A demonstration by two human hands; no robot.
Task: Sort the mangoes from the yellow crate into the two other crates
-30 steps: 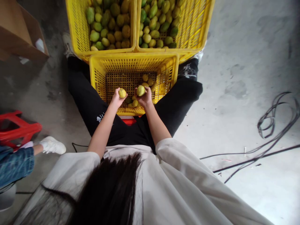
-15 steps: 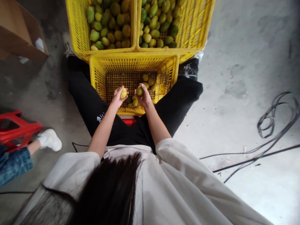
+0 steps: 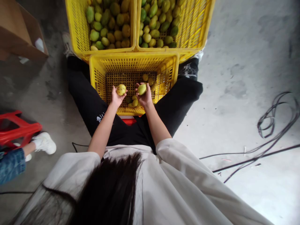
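Observation:
In my left hand (image 3: pixel 116 98) lies a roundish yellow fruit (image 3: pixel 121 90) with small dark spots, cradled on the palm and fingers. My right hand (image 3: pixel 146 98) holds a smooth, oval yellow-green fruit (image 3: pixel 142 89), its fingers curled around the sides. The hands are a little apart, palms up, over a yellow slatted crate (image 3: pixel 134 56) between my legs. Several yellowish fruits (image 3: pixel 135 102) lie low in that crate near my right hand, partly hidden by it. A few more fruits (image 3: pixel 150 81) rest toward its right side.
Two larger yellow crates (image 3: pixel 79 28), (image 3: pixel 197 25) stand beyond, holding many green and yellow fruits. An open cardboard box (image 3: pixel 21 31) is at the upper left. A red stool (image 3: pixel 21 126) and another person's white shoe (image 3: pixel 45 143) are at left. Black cables (image 3: pixel 269 125) lie at right.
Both hands have turned more palm-up, showing more of each fruit. My left hand has shifted slightly left. The other person's foot at left has moved back a little.

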